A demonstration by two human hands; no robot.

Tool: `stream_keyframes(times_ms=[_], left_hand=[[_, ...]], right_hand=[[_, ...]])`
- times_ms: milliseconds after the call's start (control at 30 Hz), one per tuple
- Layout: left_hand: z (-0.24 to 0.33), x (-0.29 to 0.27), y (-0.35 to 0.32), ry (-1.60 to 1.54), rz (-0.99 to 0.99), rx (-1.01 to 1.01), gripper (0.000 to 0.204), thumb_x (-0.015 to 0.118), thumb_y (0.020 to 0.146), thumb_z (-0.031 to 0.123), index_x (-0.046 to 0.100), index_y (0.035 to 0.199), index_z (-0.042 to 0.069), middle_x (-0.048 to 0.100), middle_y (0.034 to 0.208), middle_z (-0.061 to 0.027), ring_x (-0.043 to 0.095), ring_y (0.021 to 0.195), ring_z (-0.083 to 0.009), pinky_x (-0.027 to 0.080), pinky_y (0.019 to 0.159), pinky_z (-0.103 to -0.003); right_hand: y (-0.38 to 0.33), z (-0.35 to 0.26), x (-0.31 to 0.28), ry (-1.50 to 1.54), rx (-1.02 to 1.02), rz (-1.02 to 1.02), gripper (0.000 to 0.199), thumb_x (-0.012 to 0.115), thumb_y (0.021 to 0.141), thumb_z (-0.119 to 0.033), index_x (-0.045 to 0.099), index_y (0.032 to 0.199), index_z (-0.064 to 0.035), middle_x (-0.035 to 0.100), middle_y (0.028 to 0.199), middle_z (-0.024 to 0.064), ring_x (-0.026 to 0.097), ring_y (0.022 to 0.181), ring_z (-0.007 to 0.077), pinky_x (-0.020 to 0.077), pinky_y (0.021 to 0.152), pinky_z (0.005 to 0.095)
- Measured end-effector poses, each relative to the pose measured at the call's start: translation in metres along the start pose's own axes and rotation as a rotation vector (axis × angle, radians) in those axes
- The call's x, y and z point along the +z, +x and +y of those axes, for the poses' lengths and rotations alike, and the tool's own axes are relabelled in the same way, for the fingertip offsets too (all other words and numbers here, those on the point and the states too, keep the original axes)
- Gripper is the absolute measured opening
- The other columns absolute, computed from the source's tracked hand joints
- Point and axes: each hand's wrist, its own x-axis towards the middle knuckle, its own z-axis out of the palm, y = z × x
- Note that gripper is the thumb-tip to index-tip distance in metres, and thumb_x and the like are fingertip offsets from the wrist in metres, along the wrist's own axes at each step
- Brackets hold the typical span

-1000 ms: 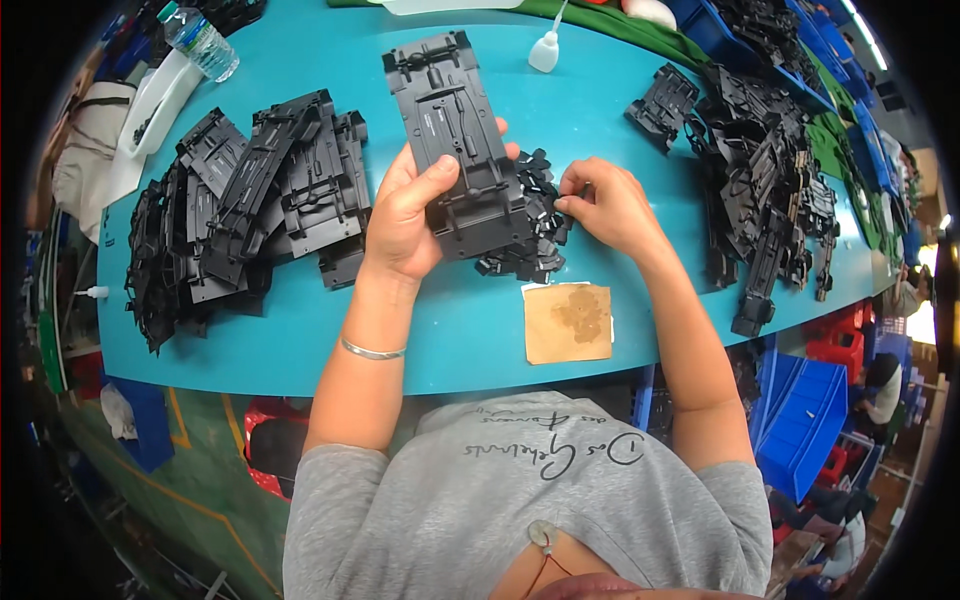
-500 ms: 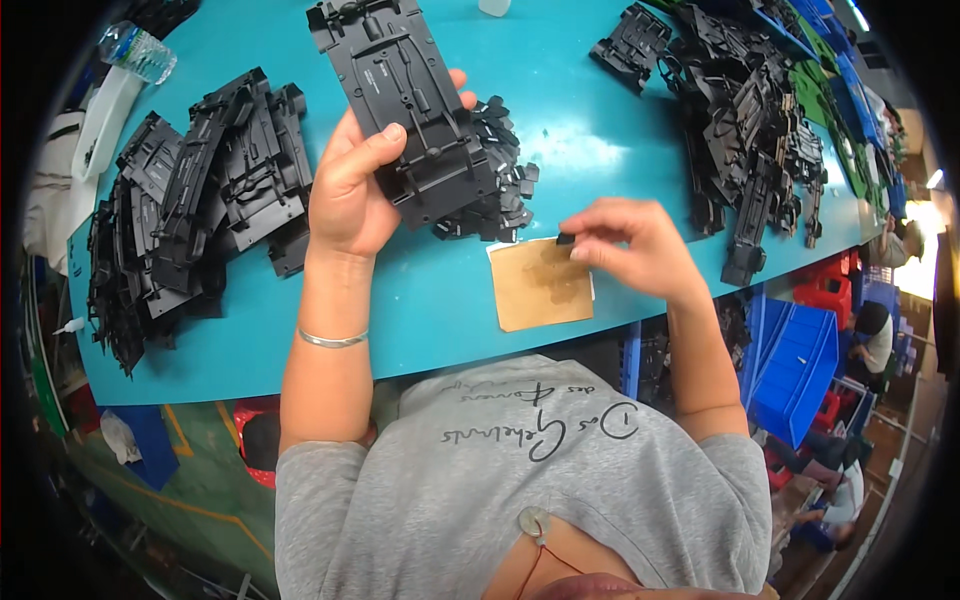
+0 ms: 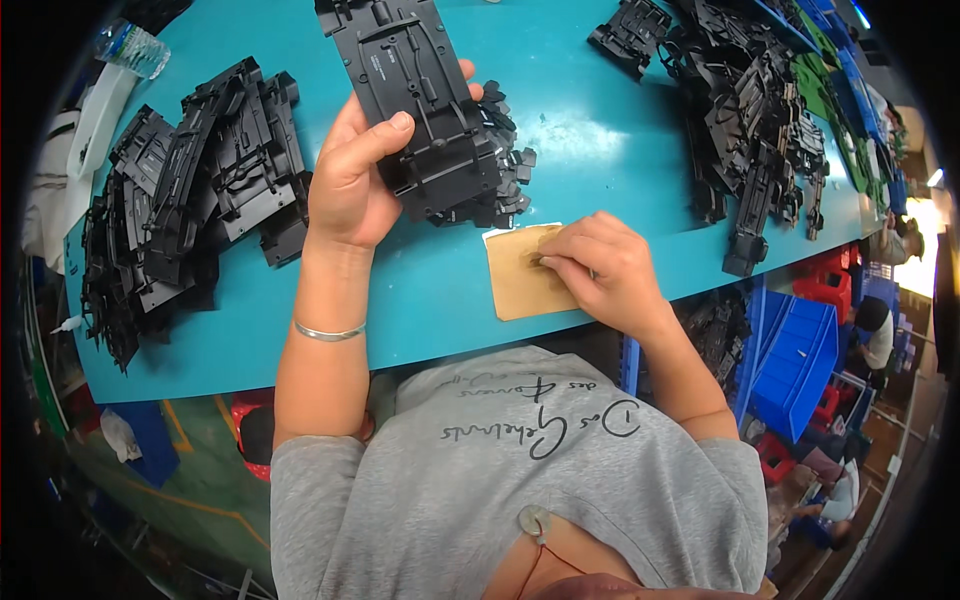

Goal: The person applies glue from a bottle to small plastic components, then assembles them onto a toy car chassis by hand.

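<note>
My left hand [image 3: 355,175] is closed on a long black plastic chassis plate [image 3: 420,100], thumb on its moulded face and fingertips showing past the far edge. Pinched low over a tan square pad [image 3: 520,285] with a dark damp patch, my right hand [image 3: 605,268] has thumb and fingertips together on a small black plastic piece [image 3: 540,260], mostly hidden by the fingers. Beyond the pad, partly behind the chassis plate, lies a heap of small black plastic pieces [image 3: 512,170].
A stack of similar black chassis plates [image 3: 245,150] lies at the left, and a larger pile [image 3: 755,130] at the right. A clear bottle [image 3: 135,48] is at the far left. Blue bins [image 3: 795,365] stand beyond the table's right edge, with people further off.
My right hand has moved left and down with the small black piece onto the pad's damp patch. The chassis plate in my left hand has shifted only slightly.
</note>
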Motion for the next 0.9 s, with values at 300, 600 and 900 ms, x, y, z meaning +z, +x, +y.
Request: stream_keyframes(times_ms=[300, 600, 900], left_hand=[[0.0, -0.001, 0.001, -0.027, -0.034, -0.018, 0.064, 0.052, 0.08, 0.005, 0.031, 0.139, -0.008, 0.041, 0.14, -0.0292, 0.045, 0.129, -0.0389, 0.046, 0.103, -0.049], [-0.003, 0.009, -0.001, -0.127, -0.047, -0.037, 0.066, 0.053, 0.079, 0.004, 0.027, 0.14, 0.0, 0.047, 0.133, -0.0247, 0.054, 0.118, -0.0374, 0.05, 0.096, -0.051], [-0.01, 0.002, -0.001, -0.289, -0.061, -0.11, 0.061, 0.046, 0.097, 0.038, 0.031, 0.14, -0.003, 0.046, 0.133, -0.0296, 0.054, 0.119, -0.0369, 0.05, 0.095, -0.05]], right_hand=[[-0.001, -0.004, 0.006, -0.065, 0.037, 0.062, 0.007, 0.069, 0.073, -0.003, 0.068, 0.079, -0.0064, 0.06, 0.078, 0.0057, 0.055, 0.07, 0.0244, 0.0454, 0.062, 0.0339], [0.001, -0.003, -0.013, 0.659, 0.532, 0.08, 0.008, 0.066, 0.084, -0.006, 0.063, 0.081, 0.0007, 0.056, 0.075, -0.0013, 0.043, 0.06, 0.0046, 0.0352, 0.053, 0.0209], [0.001, 0.009, -0.016, 1.457, 0.857, 0.046, 0.01, 0.063, 0.087, -0.015, 0.06, 0.082, -0.0072, 0.059, 0.07, -0.001, 0.044, 0.056, 0.0034, 0.032, 0.045, 0.0178]])
